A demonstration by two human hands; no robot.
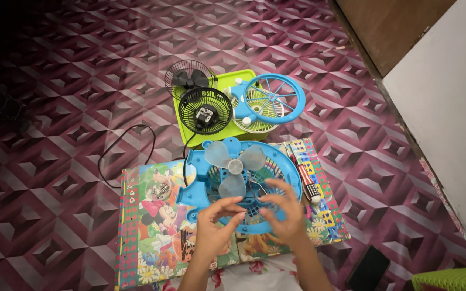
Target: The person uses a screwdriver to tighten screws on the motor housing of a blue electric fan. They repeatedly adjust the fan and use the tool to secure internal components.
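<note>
A blue plastic fan housing (200,178) lies flat on a colourful cartoon-print mat (146,226). A pale translucent three-blade propeller (235,165) sits at its centre. My left hand (214,229) rests on the housing's near rim, fingers bent over the grille. My right hand (281,207) touches the grille on the right side, fingers spread near some thin wires. Neither hand clearly grips a separate thing.
A green tray (227,81) behind holds two small black fan cages (206,109), a white grille and a loose blue front guard (274,98). A black cable (128,145) loops on the patterned maroon floor. A screwdriver (304,178) lies right of the housing. A wall stands at the right.
</note>
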